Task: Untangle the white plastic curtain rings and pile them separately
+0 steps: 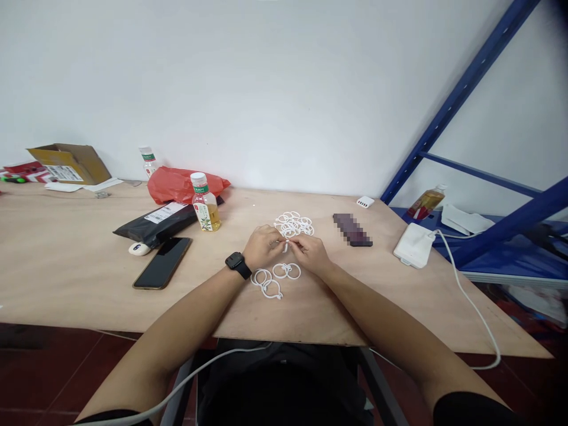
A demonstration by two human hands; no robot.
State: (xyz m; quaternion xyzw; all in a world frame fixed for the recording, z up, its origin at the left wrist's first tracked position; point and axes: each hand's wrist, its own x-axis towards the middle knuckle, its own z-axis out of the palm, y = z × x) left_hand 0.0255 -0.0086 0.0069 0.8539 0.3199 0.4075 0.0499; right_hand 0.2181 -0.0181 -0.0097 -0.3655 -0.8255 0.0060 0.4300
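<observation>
White plastic snap rings (293, 225) sit in two lots on the plywood table (66, 278): a loose tangled pile just past the hands and a smaller linked group (270, 279) just on the near side. Left hand (266, 247), black smartwatch (237, 264) on the wrist, and right hand (310, 253) meet over the pile. Both are nearly closed, fingertips (280, 240) pinched in on one ring (285, 247) that shows just below them. Exact grip is hidden by the fingers.

Containers: plastic bottle (206, 204), white cap, green label, yellow liquid visible, stands upright left of the hands, just beside a black mailer bag (155, 226) with a white label. Second bottle (148, 161) stands behind a red plastic bag (186, 184); its fill level is hard to read. Can't tell what either bag holds. Third bottle (426, 204), amber liquid, leans tilted on a blue steel shelf (488, 260). Open cardboard box (68, 163) at far left, flaps up, contents not visible.

Also on the table: black smartphone (162, 263) left of the hands, white power strip (412, 245) with a white cable to the right, and a dark pixelated object (352, 229) beside the pile.
</observation>
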